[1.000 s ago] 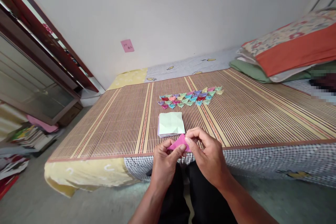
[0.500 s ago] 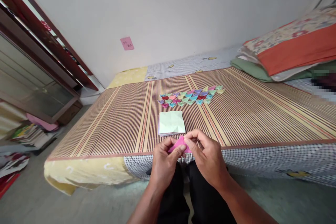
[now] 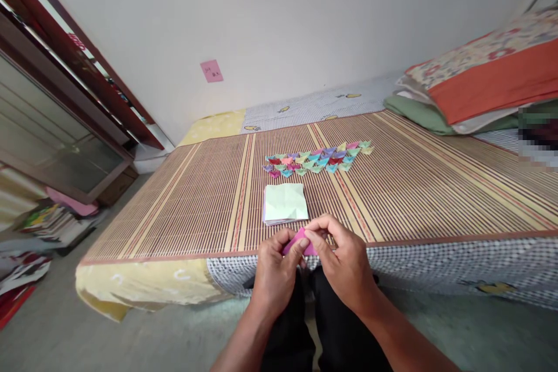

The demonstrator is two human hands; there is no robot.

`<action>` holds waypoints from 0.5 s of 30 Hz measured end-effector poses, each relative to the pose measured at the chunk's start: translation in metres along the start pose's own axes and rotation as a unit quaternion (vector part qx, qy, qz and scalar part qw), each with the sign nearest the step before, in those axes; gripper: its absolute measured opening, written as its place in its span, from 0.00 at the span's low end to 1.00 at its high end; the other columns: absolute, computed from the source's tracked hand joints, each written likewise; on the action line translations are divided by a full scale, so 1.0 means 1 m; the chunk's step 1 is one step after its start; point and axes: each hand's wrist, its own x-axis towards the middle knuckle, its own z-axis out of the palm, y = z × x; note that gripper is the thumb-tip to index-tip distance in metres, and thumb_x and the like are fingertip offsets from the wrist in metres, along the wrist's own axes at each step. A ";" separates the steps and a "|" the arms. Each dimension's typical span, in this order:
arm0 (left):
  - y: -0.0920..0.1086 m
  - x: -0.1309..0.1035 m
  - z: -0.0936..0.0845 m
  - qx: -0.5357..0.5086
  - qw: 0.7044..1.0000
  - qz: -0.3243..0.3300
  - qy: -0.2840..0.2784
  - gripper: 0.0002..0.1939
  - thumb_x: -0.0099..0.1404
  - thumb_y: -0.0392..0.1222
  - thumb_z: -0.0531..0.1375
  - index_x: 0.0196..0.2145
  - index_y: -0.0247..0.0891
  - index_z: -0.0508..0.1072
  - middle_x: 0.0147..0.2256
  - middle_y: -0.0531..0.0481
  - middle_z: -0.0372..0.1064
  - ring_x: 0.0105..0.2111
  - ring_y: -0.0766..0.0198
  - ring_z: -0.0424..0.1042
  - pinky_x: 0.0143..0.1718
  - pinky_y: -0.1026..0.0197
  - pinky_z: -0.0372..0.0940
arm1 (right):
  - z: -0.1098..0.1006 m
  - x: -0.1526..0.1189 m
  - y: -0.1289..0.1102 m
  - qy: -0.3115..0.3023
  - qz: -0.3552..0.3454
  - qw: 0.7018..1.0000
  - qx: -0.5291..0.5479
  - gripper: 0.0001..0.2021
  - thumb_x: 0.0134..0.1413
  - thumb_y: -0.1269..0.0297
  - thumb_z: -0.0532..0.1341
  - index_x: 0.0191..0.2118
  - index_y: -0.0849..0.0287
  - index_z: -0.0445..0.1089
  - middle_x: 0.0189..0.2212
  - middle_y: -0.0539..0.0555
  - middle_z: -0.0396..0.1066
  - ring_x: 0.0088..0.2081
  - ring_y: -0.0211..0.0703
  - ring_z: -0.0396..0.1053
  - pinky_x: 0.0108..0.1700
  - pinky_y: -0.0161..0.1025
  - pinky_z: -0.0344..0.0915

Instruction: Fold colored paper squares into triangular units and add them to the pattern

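Note:
Between both hands is a small folded piece of pink paper (image 3: 310,249), held just off the front edge of the mat. My left hand (image 3: 279,270) pinches its left side between thumb and fingers. The fingertips of my right hand (image 3: 342,258) close on its top corner. Right beyond the hands lies a stack of square paper (image 3: 285,202), pale green on top. Farther back, several small folded paper pieces (image 3: 320,160) in many colours lie in slanting rows on the striped mat (image 3: 196,203).
Folded bedding (image 3: 488,84), orange, floral and green, is piled at the back right. A pink note (image 3: 211,71) is on the wall. On the floor at the left are stacked papers (image 3: 56,224) near a glass-panelled door (image 3: 56,128).
My left hand has shifted slightly to the right, and less of the pink paper shows between the fingers. The right hand keeps nearly the same place.

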 end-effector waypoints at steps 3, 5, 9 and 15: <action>0.003 -0.001 -0.002 0.046 0.999 0.017 -0.001 0.20 0.69 0.53 0.64 0.26 0.36 0.72 0.21 0.54 0.62 0.24 0.66 0.60 0.27 0.63 0.55 | -0.003 0.001 -0.002 -0.007 0.014 1.000 0.023 0.06 0.67 0.66 0.59 0.35 0.56 0.70 0.29 0.50 0.74 0.30 0.41 0.73 0.34 0.36 0.68; 0.004 -0.001 -0.003 0.044 0.998 0.027 0.018 0.20 0.69 0.52 0.64 0.25 0.36 0.72 0.21 0.55 0.62 0.24 0.67 0.59 0.27 0.63 0.54 | -0.008 0.003 -0.003 -0.015 0.035 0.998 0.046 0.08 0.67 0.63 0.59 0.36 0.57 0.71 0.27 0.49 0.72 0.29 0.41 0.71 0.32 0.35 0.66; 0.001 0.002 -0.004 -0.074 0.996 0.018 0.055 0.19 0.68 0.51 0.65 0.26 0.37 0.72 0.22 0.55 0.64 0.25 0.67 0.60 0.29 0.63 0.56 | -0.019 0.007 -0.006 -0.092 0.092 0.987 0.094 0.10 0.66 0.59 0.61 0.35 0.58 0.72 0.26 0.48 0.71 0.28 0.40 0.69 0.31 0.34 0.65; 0.001 0.004 0.000 -0.138 0.988 0.011 0.066 0.17 0.66 0.51 0.68 0.26 0.36 0.74 0.23 0.54 0.65 0.25 0.67 0.60 0.29 0.64 0.57 | -0.017 0.005 -0.011 -0.130 0.130 0.972 0.147 0.08 0.60 0.61 0.66 0.33 0.58 0.72 0.26 0.48 0.74 0.28 0.40 0.71 0.31 0.34 0.66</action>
